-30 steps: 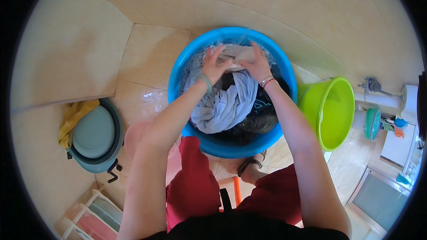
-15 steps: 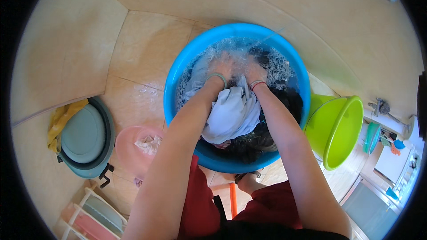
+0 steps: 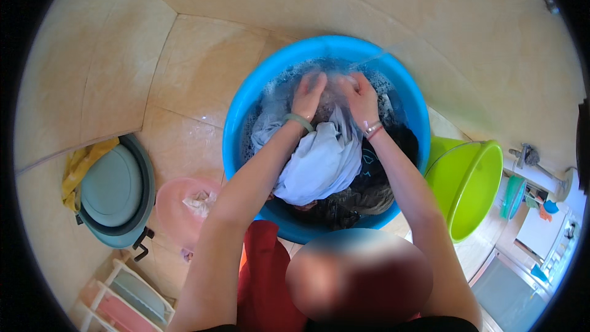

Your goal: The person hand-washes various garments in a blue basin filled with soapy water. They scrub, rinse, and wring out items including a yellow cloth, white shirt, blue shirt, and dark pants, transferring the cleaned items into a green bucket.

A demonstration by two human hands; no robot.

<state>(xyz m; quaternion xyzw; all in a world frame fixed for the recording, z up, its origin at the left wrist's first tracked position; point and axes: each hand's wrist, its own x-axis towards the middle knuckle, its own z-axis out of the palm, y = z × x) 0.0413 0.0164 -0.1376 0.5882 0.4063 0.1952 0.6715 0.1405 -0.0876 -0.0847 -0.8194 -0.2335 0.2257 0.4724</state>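
A large round blue tub [image 3: 235,110] holds sudsy water and soaked clothes. Both my hands are at its far side, beside a thin stream of water [image 3: 372,58] coming in from the upper right. My left hand [image 3: 309,92], with a pale bangle at the wrist, has its fingers closed on a pale blue garment [image 3: 319,163]. Closed too, my right hand [image 3: 361,97] grips the same wet cloth, though spray blurs the part between the hands. The garment bulges up toward me between my forearms. Dark clothes [image 3: 369,200] lie beside it, at the tub's near right.
A lime green bucket [image 3: 470,190] stands tilted-looking at the right of the tub. To the left are a pink basin [image 3: 178,209] with white cloth, stacked grey-green basins [image 3: 114,193] with a yellow cloth [image 3: 89,166], and a white rack [image 3: 126,298]. Tiled walls close in behind.
My hands have come up out of the foamy water and now show above it, fingers curled. The pale garment has shifted slightly with them. A blurred oval now covers part of my lap.
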